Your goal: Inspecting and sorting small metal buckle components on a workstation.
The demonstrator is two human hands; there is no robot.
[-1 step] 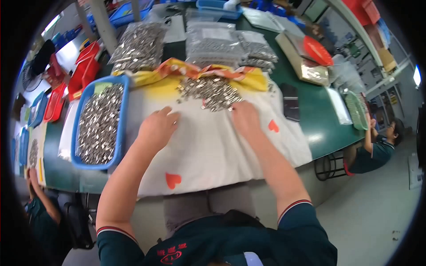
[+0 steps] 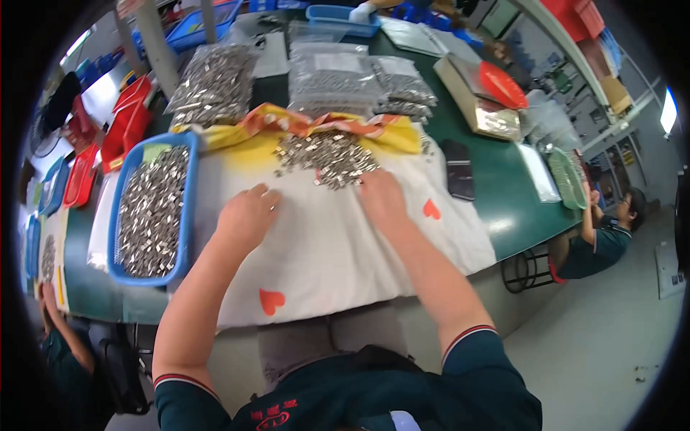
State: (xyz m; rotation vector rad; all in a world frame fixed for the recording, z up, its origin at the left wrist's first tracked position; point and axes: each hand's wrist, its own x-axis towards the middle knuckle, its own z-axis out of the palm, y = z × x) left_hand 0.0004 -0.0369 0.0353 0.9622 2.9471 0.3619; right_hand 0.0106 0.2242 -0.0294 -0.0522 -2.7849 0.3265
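Observation:
A heap of small shiny metal pieces (image 2: 327,154) lies on a white cloth (image 2: 316,251) with red hearts. At the heap's lower right edge is my right hand (image 2: 382,200), its fingers drawn together and their tips at the pieces; whatever they pinch is too small to make out. My left hand (image 2: 246,218) rests palm down on the cloth, left of the heap, fingers bent and slightly apart, with nothing visible in them. Left of that hand stands a blue basket (image 2: 190,208) filled with similar metal pieces. Bunched yellow and orange fabric (image 2: 251,126) runs behind the heap.
Clear bags of metal parts (image 2: 212,82) and further bags (image 2: 330,75) stand behind the fabric. A dark phone-like slab (image 2: 458,169) lies right of the cloth on the green table (image 2: 503,215). Red bins (image 2: 129,118) are at left. Other people sit at both sides.
The whole scene sits slightly further left and a little lower in the picture, as if my head turned. Both hands keep about the same place on the cloth.

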